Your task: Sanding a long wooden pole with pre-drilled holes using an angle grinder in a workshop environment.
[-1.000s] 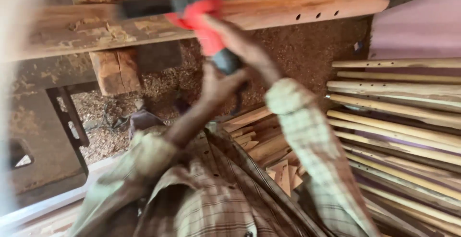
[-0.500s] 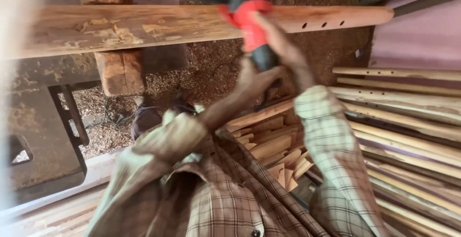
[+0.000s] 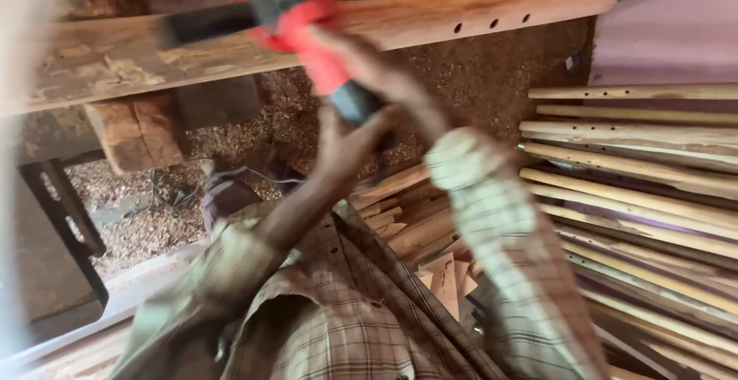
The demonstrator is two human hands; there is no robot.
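Drill (image 3: 307, 34), red and black, sits in our right hand (image 3: 392, 80), which is clenched round its grip; our left hand (image 3: 338, 145) comes up under the base of the grip, though blur keeps us from telling whether it is closed on it or only steadying it. We hold the tool over the long round wooden pole (image 3: 430, 18), near its middle, and a row of small holes shows toward the pole's right end. We judge the drill fairly heavy and stiff, with a moulded grip that should not slip, so the handle is the place to hold it. The pole looks light, hard and apt to roll. It lies across a rough wooden bench (image 3: 100, 65) resting on a block (image 3: 134, 130). Below, the floor (image 3: 307, 118) is thick with sawdust and shavings. At the right edge a stack of pale sticks (image 3: 638, 188) lies in rows, one with holes, and short offcuts (image 3: 407, 218) are piled near our sleeve.
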